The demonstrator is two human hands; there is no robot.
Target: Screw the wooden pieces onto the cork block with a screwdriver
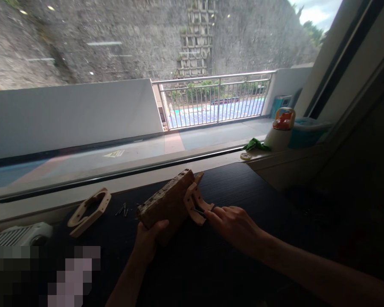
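Observation:
My left hand (147, 238) is closed around the near end of a thick brown slab (166, 204) with a rough, uneven upper edge. The slab is held tilted above a dark tabletop. At its right end sits a pale wooden bracket (192, 204) with small holes and an angled arm. My right hand (232, 224) is closed, thumb and forefinger pinching a thin metal rod (198, 211) that points into the bracket. Whether the rod is a screw or a tool's shaft cannot be made out. Part of the slab's lower side is lost in shadow.
An open wooden frame (89, 211) lies on the dark table (237, 183) at the left, beside several small screws (124, 209). On the window sill stand a white bottle with an orange top (280, 132), a green cloth (256, 145) and a small round disc (245, 156).

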